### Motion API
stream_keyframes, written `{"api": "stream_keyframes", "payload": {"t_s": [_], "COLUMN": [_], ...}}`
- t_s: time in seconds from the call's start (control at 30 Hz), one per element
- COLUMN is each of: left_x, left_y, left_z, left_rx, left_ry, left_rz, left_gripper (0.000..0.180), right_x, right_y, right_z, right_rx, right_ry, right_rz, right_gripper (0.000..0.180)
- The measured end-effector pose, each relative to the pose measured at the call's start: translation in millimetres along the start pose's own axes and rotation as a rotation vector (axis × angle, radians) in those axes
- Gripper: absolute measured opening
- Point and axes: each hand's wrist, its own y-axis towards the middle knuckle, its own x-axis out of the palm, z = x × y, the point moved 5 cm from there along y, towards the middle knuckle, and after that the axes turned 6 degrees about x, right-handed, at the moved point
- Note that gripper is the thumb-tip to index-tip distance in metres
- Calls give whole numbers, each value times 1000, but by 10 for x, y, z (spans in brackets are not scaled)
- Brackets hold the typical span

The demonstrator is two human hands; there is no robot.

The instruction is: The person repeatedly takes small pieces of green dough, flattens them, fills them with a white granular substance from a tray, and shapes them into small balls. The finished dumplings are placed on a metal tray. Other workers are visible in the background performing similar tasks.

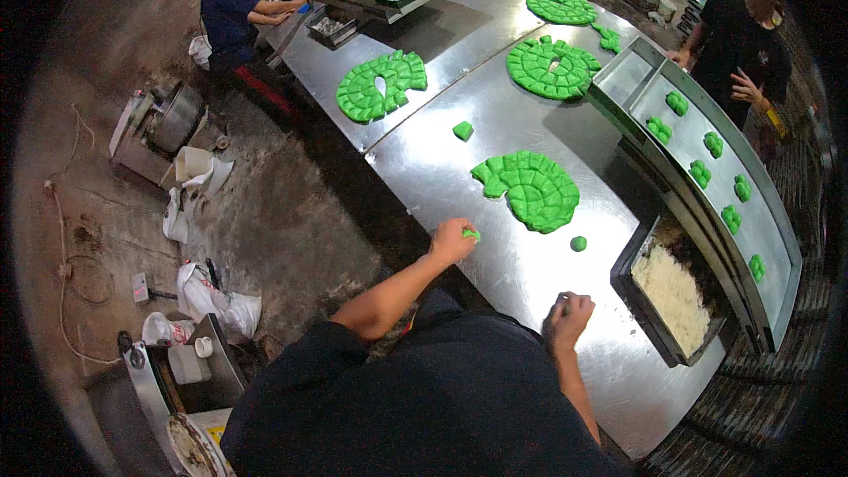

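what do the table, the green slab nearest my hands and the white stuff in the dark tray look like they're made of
Table: smooth grey metal, perhaps stainless steel, given its bright glare.
Green slab: seems soft and dough-like with a slight sheen; its sections bulge with rounded edges.
White stuff: matte, loose and grainy, maybe something grated; exact material unclear.

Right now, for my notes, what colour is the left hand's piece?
The piece is bright green, best seen in the head view.
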Motion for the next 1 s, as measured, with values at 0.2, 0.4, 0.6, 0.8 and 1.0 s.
{"api": "stream_keyframes", "payload": {"t_s": [0.2, 0.4, 0.6, 0.8, 1.0], "left_x": [-87, 75, 77, 91, 53], "left_y": [-138, -69, -205, -206, -166], "left_z": [782, 776, 846, 743, 793], "left_rx": [47, 460, 481, 559, 545], "left_ry": [-110, 108, 130, 163, 66], "left_rz": [111, 128, 49, 30, -11], "left_gripper": [27, 24, 14, 22, 22], "right_x": [87, 90, -48, -291, -203], "right_y": [546, -107, 340, -149, 1300], "right_z": [-324, 141, 98, -91, -150], "right_rx": [-34, 5, 3, 290, 412], "right_ry": [-19, 94, -31, 206, 377], "right_rz": [-78, 19, 71, -9, 90], "right_gripper": [18, 18, 7, 11, 19]}}
